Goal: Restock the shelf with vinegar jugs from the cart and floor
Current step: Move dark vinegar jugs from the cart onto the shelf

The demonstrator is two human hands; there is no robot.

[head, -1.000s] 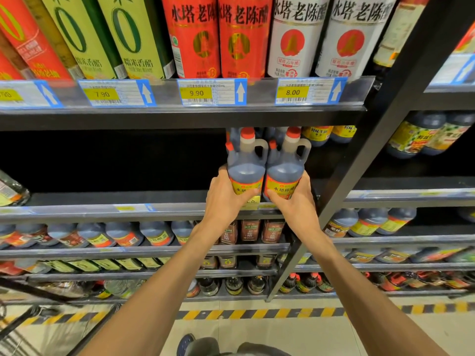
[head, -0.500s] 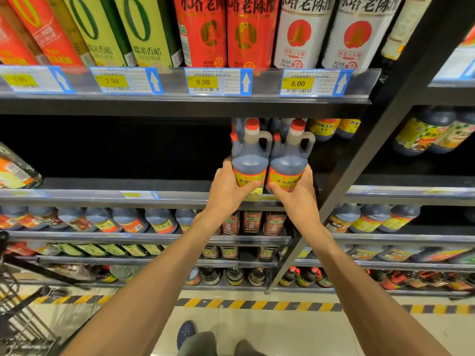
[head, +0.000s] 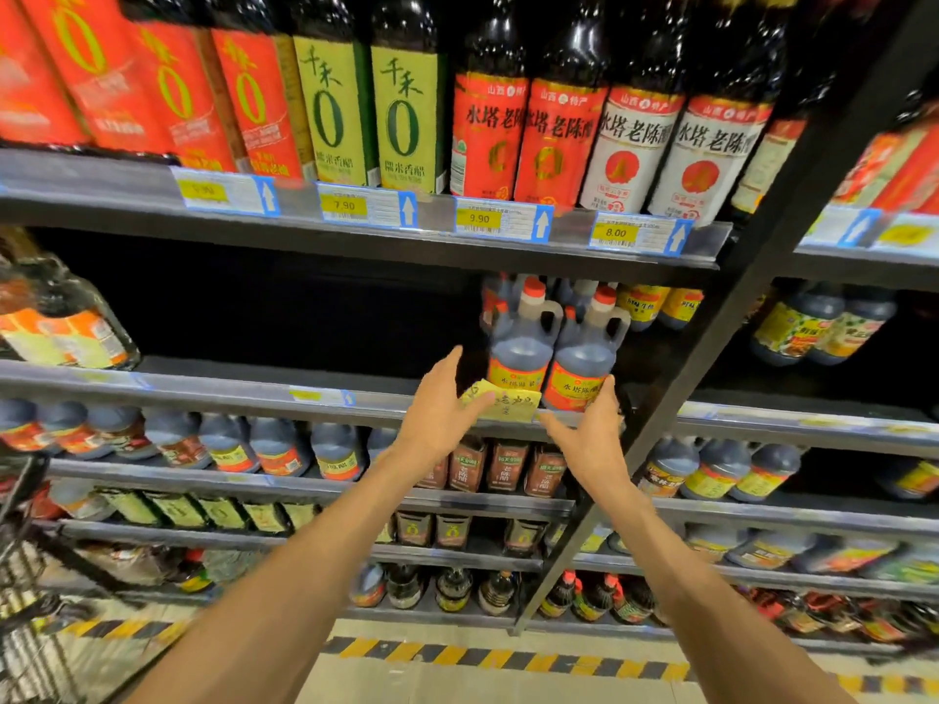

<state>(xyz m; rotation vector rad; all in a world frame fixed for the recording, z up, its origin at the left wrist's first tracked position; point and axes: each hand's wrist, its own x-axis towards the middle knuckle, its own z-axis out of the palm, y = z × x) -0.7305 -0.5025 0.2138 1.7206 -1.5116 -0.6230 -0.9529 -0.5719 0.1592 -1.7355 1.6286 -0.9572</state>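
Jugs: two vinegar jugs at the shelf (head: 213,393) front, the left jug (head: 521,348) and right jug (head: 584,358) upright and touching, more jugs behind them, too hidden to count.
Yellow tag (head: 503,401): one, on the shelf edge just below the jugs.
Arms: both reach up and forward toward the jugs.
Left hand (head: 439,409): fingers straight and spread, holding nothing, just left of the left jug.
Right hand (head: 592,434): open, fingertips touching the right jug's label, no grip.
Cart (head: 20,576): one, low and well left of the jugs.
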